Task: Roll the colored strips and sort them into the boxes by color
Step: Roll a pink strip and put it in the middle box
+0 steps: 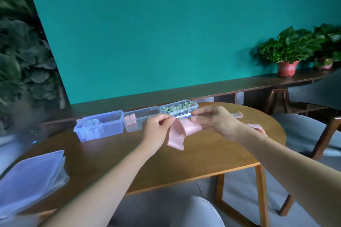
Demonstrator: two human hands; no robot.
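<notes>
Lids lie stacked at the near left of the table. Above the middle, the left hand and the right hand each pinch one pink strip, which hangs in a loop and is not rolled yet. More pink strips wait behind the right wrist. At the far edge stand three boxes: the purple box holds pale rolls, the middle box two pink rolls, the green box many green rolls. A label on it is too blurry to read.
</notes>
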